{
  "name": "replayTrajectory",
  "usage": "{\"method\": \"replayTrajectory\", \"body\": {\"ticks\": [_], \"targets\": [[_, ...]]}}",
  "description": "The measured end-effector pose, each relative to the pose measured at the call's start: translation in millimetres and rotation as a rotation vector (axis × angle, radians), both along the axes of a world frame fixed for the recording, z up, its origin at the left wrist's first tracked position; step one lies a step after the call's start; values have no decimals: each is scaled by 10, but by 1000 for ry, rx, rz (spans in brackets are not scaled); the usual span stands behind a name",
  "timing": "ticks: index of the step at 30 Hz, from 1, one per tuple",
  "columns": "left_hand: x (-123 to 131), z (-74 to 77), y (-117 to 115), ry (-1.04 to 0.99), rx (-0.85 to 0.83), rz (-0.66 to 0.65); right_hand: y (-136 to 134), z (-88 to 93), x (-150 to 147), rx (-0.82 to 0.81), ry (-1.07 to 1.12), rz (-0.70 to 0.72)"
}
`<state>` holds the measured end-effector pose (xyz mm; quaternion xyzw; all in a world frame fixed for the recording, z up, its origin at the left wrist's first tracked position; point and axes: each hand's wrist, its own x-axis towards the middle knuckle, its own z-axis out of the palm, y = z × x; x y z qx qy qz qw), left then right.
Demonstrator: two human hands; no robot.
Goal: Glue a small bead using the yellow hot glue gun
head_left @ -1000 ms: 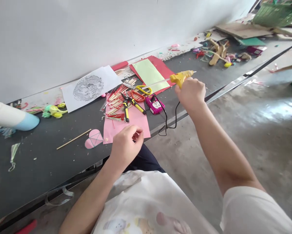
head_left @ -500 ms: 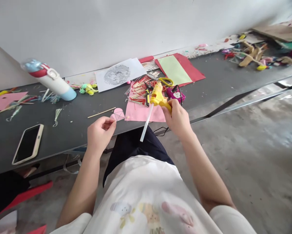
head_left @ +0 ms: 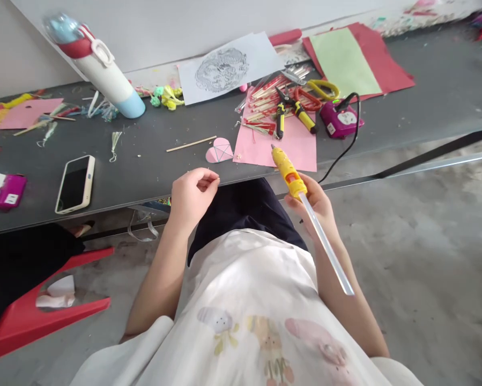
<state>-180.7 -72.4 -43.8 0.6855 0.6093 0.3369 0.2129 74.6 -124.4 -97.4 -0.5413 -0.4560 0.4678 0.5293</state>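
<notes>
the left hand point(head_left: 193, 195) hangs by the near edge of the desk, fingers curled and thumb drawn in to meet the fingertips; i cannot tell whether anything thin is caught between them. the right hand point(head_left: 315, 201) is wrapped round the handle of a yellow glue gun point(head_left: 286, 167), held in front of the body at the desk edge; whether a finger presses the trigger is hidden.

this looks like the handling of the gun between touches, with no gluing visible at this instant. a next move with it would call for steering the nozzle onto a chosen spot before squeezing, with the bare left fingers clear of the hot tip.

from left to right: a phone point(head_left: 75, 184) lies on the desk, screen up. a thin wooden stick point(head_left: 191, 143) lies nearly level across the view, its right end just beside a pink heart point(head_left: 220, 150), whose tip points right, toward a pink sheet point(head_left: 257, 149). the gun's nozzle points away from the body and slightly left, over the sheet's near part; it seems raised above it. the long axis slants from there down to the right, carried on by a clear glue stick point(head_left: 327, 244) jutting from the back. farther right sits a purple socket block point(head_left: 339, 119) with a black cord point(head_left: 342, 155).
</notes>
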Motion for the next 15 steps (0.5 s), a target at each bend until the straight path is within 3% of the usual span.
{"method": "replayTrajectory", "body": {"ticks": [4,8,15], "targets": [[62,-86,134,14,1,-37,-1,29,-52,-68,122,60],[144,-96,372,195,9,-50,54,119,-63,-156,173,99],[309,-60,815,529,10,-266,194,199,19,-225,276,174]]}}
